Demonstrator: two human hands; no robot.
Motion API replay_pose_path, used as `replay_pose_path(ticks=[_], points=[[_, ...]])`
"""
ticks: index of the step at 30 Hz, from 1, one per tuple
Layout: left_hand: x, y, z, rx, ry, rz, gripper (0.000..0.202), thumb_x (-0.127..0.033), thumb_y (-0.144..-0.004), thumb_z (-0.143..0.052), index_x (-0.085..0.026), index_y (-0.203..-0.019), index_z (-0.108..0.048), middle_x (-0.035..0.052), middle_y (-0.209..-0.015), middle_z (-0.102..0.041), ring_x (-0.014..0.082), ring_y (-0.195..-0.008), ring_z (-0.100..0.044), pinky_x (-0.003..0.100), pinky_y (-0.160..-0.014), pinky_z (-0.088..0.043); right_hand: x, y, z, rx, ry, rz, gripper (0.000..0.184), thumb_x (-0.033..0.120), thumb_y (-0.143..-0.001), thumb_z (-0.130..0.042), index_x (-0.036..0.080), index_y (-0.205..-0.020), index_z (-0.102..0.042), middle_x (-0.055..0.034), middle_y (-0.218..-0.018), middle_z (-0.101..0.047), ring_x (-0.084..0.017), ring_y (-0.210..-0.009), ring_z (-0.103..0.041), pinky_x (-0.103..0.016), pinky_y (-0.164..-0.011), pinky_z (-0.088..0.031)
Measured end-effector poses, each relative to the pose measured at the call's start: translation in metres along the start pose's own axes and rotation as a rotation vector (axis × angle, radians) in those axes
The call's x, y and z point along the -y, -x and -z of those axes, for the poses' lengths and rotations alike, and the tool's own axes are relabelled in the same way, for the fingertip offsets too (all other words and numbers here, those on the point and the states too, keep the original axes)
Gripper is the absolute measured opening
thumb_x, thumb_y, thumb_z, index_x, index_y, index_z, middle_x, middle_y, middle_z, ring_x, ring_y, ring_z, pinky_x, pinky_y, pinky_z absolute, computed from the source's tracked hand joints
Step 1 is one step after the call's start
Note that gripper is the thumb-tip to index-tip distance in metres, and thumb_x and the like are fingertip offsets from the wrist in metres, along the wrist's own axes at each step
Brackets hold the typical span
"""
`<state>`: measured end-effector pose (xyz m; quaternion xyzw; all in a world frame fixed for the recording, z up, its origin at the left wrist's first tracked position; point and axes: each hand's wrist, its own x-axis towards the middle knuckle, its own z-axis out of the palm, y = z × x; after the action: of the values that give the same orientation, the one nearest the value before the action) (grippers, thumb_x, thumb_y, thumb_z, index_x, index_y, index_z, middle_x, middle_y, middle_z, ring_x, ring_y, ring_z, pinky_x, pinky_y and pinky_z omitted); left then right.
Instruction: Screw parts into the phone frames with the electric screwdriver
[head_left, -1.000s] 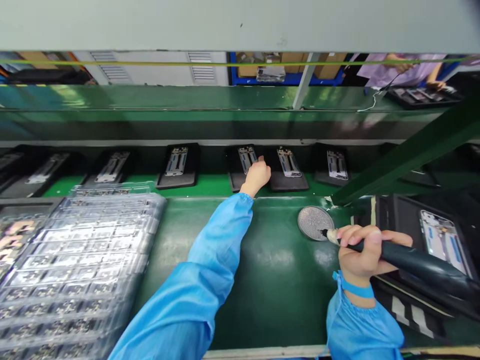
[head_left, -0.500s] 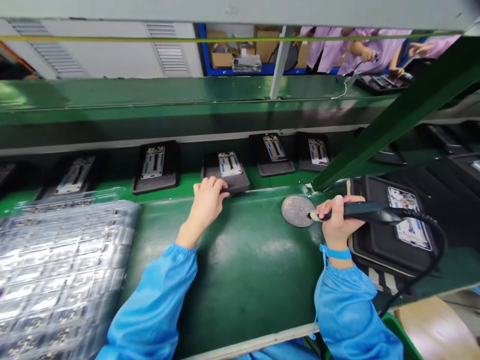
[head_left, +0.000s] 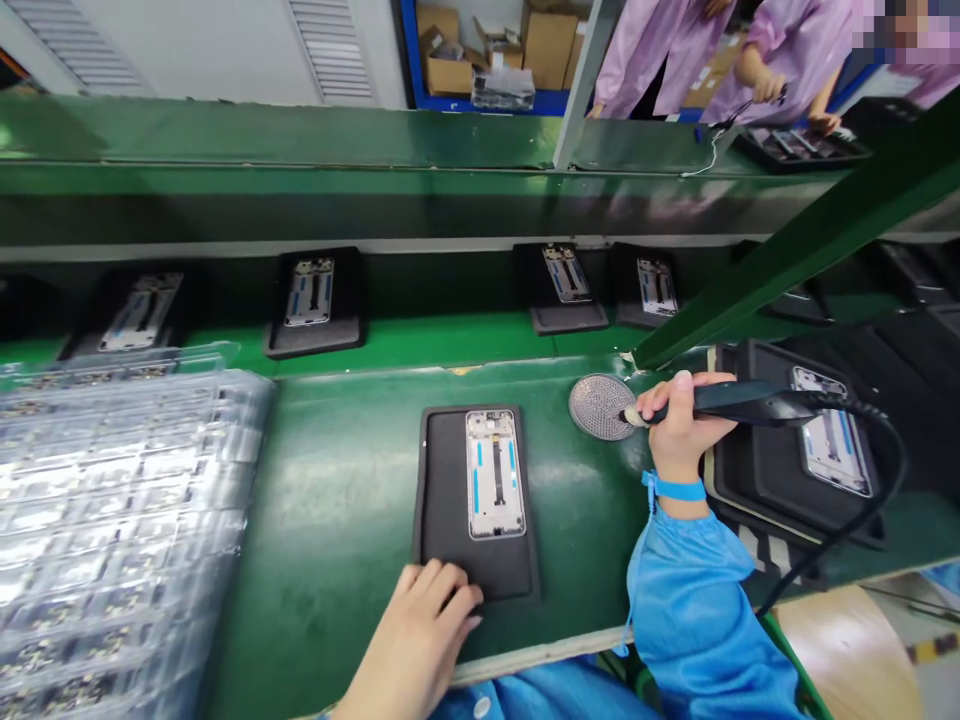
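Note:
My left hand [head_left: 424,635] has its fingers curled over the near edge of a black foam tray [head_left: 442,490], gripping it at the lower left. On that tray lies a silver phone frame [head_left: 496,475] with blue strips and a dark ribbon down its middle. Wrapped in my right hand [head_left: 682,425] is a black corded tool, apparently an electric screwdriver [head_left: 750,402], held level. Its pale tip end touches or hovers over a round, perforated metal disc [head_left: 596,408]; which of the two, I cannot tell.
At left lie stacked clear plastic trays [head_left: 112,500] of small parts. More black trays with phone frames [head_left: 310,292] line the green conveyor [head_left: 442,340] behind. A tray stack [head_left: 765,470] stands right, below a slanting green post [head_left: 795,240]. Co-workers in pink [head_left: 652,60] are across.
My left hand has drawn the black tray with its phone frame off the conveyor onto the bench, close to me. My right hand keeps its hold at the disc.

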<state>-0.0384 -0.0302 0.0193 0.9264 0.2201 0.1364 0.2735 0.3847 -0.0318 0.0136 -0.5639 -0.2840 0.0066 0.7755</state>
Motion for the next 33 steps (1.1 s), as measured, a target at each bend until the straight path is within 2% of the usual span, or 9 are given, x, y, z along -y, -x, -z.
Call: replay_pose_path(ticks=[2,4,7,10,14,18,21,25,33], points=[[0.001,-0.001,0.002,0.030,0.060,0.018,0.022,-0.013,-0.116,-0.069,-0.028,-0.124,-0.083,0.0063,-0.115,-0.087,0.0265,-0.100,-0.081,0.040,-0.089,-0.064,0.001,-0.001,-0.001,0.047,0.012,0.005,0.060,0.068,-0.100,-0.100,0.034,-0.107,-0.051,0.0148,-0.062,-0.057,-0.018,-0.043,-0.055,-0.036,-0.048,-0.054],[0.013,-0.016,0.007,-0.015,0.073,0.036,0.023,-0.017,-0.119,-0.069,-0.028,-0.131,-0.085,0.0085,-0.123,-0.088,0.0282,-0.110,-0.083,0.042,-0.099,-0.067,0.006,-0.002,-0.003,0.080,0.019,0.014,0.059,0.067,-0.100,-0.101,0.034,-0.106,-0.052,0.0139,-0.061,-0.058,-0.018,-0.044,-0.055,-0.037,-0.047,-0.053],[0.049,-0.062,0.014,-0.160,0.011,0.092,0.031,-0.018,-0.121,-0.063,-0.028,-0.137,-0.087,0.0127,-0.141,-0.088,0.0318,-0.132,-0.082,0.050,-0.117,-0.067,0.022,-0.001,-0.010,0.080,-0.039,0.043,0.056,0.063,-0.102,-0.100,0.033,-0.105,-0.054,0.0136,-0.062,-0.060,-0.017,-0.043,-0.055,-0.035,-0.048,-0.054],[0.083,-0.118,0.016,-0.219,-0.023,0.174,0.041,-0.021,-0.121,-0.062,-0.027,-0.154,-0.085,0.0171,-0.169,-0.079,0.0368,-0.161,-0.070,0.063,-0.137,-0.058,0.044,0.006,-0.031,0.103,-0.149,0.069,0.052,0.059,-0.104,-0.099,0.032,-0.105,-0.054,0.0141,-0.062,-0.060,-0.014,-0.042,-0.052,-0.032,-0.047,-0.054],[0.101,-0.162,0.008,-0.075,0.059,0.235,0.053,-0.028,-0.115,-0.076,-0.026,-0.168,-0.078,0.0163,-0.172,-0.079,0.0385,-0.169,-0.063,0.066,-0.144,-0.047,0.064,0.030,-0.077,0.257,-0.291,0.028,0.049,0.055,-0.107,-0.098,0.032,-0.106,-0.055,0.0144,-0.063,-0.060,-0.012,-0.041,-0.050,-0.028,-0.047,-0.051],[0.095,-0.167,0.001,-0.039,0.110,0.310,0.054,-0.033,-0.110,-0.084,-0.026,-0.164,-0.081,0.0135,-0.163,-0.083,0.0406,-0.169,-0.058,0.066,-0.143,-0.041,0.058,0.054,-0.119,0.404,-0.324,-0.064,0.049,0.059,-0.110,-0.094,0.033,-0.107,-0.053,0.0148,-0.064,-0.059,-0.012,-0.043,-0.053,-0.027,-0.048,-0.053],[0.091,-0.166,0.001,-0.036,0.146,0.323,0.052,-0.033,-0.109,-0.086,-0.027,-0.161,-0.083,0.0126,-0.160,-0.084,0.0404,-0.168,-0.059,0.065,-0.143,-0.040,0.045,0.063,-0.134,0.468,-0.325,-0.124,0.051,0.061,-0.110,-0.095,0.032,-0.107,-0.053,0.0155,-0.064,-0.059,-0.011,-0.042,-0.053,-0.026,-0.047,-0.054],[0.089,-0.167,0.003,-0.030,0.168,0.317,0.052,-0.034,-0.110,-0.087,-0.026,-0.161,-0.083,0.0127,-0.161,-0.084,0.0406,-0.170,-0.058,0.065,-0.143,-0.039,0.033,0.067,-0.137,0.519,-0.338,-0.166,0.049,0.057,-0.110,-0.096,0.031,-0.108,-0.054,0.0158,-0.064,-0.060,-0.010,-0.042,-0.054,-0.024,-0.047,-0.054],[0.086,-0.168,0.000,-0.031,0.168,0.319,0.051,-0.034,-0.109,-0.088,-0.026,-0.160,-0.082,0.0117,-0.163,-0.083,0.0421,-0.169,-0.058,0.064,-0.143,-0.039,0.029,0.070,-0.138,0.507,-0.303,-0.176,0.052,0.061,-0.109,-0.096,0.032,-0.107,-0.053,0.0160,-0.063,-0.058,-0.010,-0.042,-0.051,-0.024,-0.047,-0.051]])
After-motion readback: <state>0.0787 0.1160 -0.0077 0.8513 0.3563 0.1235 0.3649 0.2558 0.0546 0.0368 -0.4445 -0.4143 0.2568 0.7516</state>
